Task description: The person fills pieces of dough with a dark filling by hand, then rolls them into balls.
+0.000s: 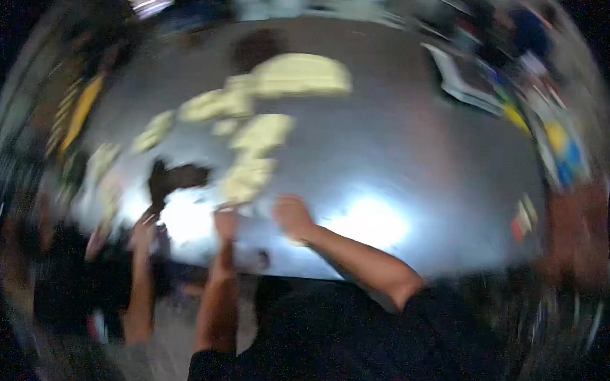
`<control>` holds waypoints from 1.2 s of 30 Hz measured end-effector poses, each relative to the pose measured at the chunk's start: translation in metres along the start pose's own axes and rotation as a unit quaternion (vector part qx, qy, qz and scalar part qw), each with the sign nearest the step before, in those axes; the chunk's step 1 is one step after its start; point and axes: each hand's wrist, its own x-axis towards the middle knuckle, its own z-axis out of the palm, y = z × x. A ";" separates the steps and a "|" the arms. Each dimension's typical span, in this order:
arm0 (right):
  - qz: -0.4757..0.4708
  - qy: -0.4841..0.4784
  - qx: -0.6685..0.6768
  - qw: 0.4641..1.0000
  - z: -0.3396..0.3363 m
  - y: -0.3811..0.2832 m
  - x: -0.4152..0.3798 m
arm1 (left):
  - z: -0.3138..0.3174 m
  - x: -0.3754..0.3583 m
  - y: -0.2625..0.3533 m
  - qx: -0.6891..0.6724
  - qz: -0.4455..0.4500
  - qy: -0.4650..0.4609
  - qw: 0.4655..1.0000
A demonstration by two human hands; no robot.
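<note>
Pale yellow dough pieces (248, 178) lie in a line on a shiny metal table (402, 140). My left hand (226, 222) is at the near end of this line, its fingertips close to or touching the lowest piece; blur hides which. Just to the right, my right hand (294, 216) is over the bare metal, apart from the dough. It looks rounded, but its fingers are smeared by motion. Farther back sits a large dough mass (302, 76), with smaller lumps (217, 105) on its left.
At the left, a co-worker's hand (143, 230) is near a dark patch (176, 177) on the table. More pale pieces (154, 131) lie on that side. A white-edged tray-like object (463, 81) stands at the back right, with colourful packaging (562, 144) by the right edge.
</note>
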 end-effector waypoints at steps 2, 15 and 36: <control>0.055 -0.010 0.036 0.998 -0.100 -0.038 -0.021 | 0.012 0.010 0.043 -0.068 -0.086 -0.072 0.991; 0.219 -0.453 0.007 0.864 -0.168 -0.052 0.042 | -0.038 -0.061 0.086 0.087 0.009 -0.020 0.996; 0.041 0.174 0.264 0.948 -0.179 -0.145 0.115 | -0.051 -0.141 0.304 -0.378 0.056 0.010 0.924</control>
